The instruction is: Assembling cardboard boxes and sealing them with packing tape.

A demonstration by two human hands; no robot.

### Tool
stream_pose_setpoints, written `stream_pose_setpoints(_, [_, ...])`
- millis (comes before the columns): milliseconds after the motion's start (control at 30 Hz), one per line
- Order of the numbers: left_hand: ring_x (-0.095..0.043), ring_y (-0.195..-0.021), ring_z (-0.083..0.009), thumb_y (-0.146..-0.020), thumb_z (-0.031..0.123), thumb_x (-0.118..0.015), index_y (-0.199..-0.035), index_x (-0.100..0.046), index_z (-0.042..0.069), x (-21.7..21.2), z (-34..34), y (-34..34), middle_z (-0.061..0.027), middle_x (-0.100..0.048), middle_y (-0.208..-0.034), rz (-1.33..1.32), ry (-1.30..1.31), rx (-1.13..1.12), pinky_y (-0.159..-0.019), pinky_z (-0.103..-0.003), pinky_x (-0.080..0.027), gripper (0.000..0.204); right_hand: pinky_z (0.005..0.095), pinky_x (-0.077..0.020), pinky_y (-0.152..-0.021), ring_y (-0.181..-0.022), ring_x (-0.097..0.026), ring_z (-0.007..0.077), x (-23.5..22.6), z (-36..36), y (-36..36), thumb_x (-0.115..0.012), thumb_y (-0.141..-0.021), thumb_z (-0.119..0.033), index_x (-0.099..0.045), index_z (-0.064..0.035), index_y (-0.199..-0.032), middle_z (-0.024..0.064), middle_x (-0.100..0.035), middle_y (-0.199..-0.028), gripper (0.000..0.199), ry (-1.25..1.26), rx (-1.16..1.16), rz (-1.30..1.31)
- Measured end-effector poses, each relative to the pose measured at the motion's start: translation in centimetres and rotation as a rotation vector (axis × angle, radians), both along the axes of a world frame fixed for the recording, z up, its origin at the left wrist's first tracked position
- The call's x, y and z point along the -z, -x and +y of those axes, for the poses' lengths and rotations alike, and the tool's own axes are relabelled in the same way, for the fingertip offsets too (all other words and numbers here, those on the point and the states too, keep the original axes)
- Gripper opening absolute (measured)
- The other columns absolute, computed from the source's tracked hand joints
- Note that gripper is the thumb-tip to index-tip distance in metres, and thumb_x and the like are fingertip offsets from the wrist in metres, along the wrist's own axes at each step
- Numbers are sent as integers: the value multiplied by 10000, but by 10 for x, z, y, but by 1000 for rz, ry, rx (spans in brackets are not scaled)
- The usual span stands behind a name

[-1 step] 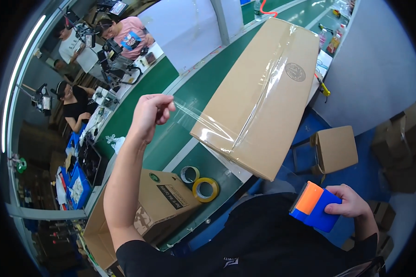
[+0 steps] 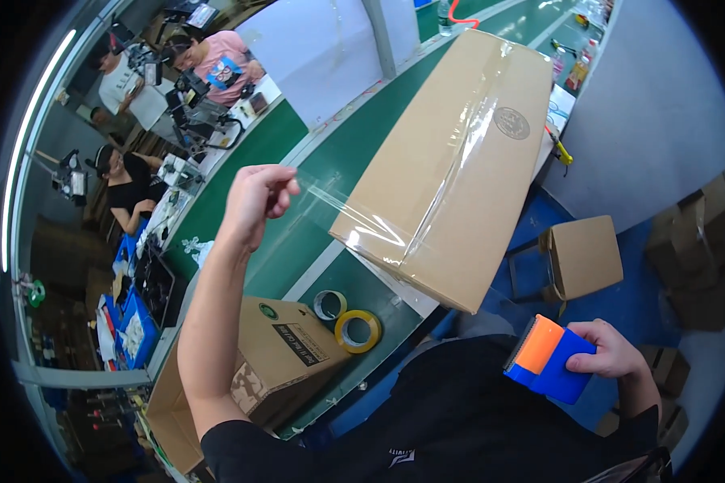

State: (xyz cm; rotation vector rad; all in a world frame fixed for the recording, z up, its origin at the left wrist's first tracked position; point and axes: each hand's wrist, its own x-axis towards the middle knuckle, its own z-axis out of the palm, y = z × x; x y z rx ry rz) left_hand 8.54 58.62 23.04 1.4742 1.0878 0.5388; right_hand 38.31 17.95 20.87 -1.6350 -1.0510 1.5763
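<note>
A long closed cardboard box (image 2: 451,161) lies on the green bench, with shiny clear tape along its middle seam. My left hand (image 2: 259,201) is raised off the box's near left corner. Its fingers pinch the end of a strip of clear packing tape (image 2: 330,199), which stretches taut across to the box and lies over its near end. Low on the right, my right hand (image 2: 608,352) grips a blue and orange tape dispenser (image 2: 549,360) with a toothed edge. The dispenser is apart from the box.
Two tape rolls (image 2: 358,332) lie on the bench beside an open printed carton (image 2: 286,346). A small cardboard box (image 2: 586,256) rests on a stool at right. A yellow-handled tool (image 2: 564,151) is beyond the long box. Several people work at the far left bench.
The view has shifted very slightly. My hands, the tape strip and the box hold nearly the same places.
</note>
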Motion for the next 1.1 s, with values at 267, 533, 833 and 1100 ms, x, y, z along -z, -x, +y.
stream_pose_setpoints(267, [-413,-410,-78,-898,186,-556,-644,-581,55,37,11,21,-1,-516,-509,30,53,64,-413,-214,-279,287,270,-512,-713,-772,-644,134,-4,5,12,-726,-853,-375,-660,-16,-995,63,-685,-844,392,79,10,-77])
stream_pose_setpoints(533, [-415,-406,-85,-902,199,-549,-639,-573,73,79,13,21,-1,-515,-505,68,140,103,-408,-221,-264,293,304,-520,-740,-814,-648,178,8,13,19,-657,-876,-530,-645,-12,-1041,96,-678,-890,544,135,-12,-149])
stream_pose_setpoints(833, [-508,-446,-127,-919,181,-517,-704,-562,62,101,1,7,-21,-510,-539,108,280,229,-419,-236,-373,250,384,-522,-883,-995,-657,264,1,65,15,-567,-856,-689,-601,36,-1222,180,-666,-1082,813,495,-179,-220])
stream_pose_setpoints(1100, [-548,-448,-162,-883,129,-486,-779,-596,28,95,-3,0,-52,-544,-552,229,331,399,-450,-268,-465,182,427,-542,-870,-1011,-658,344,-27,110,7,-520,-882,-677,-568,114,-1234,246,-638,-1164,867,592,-494,-428])
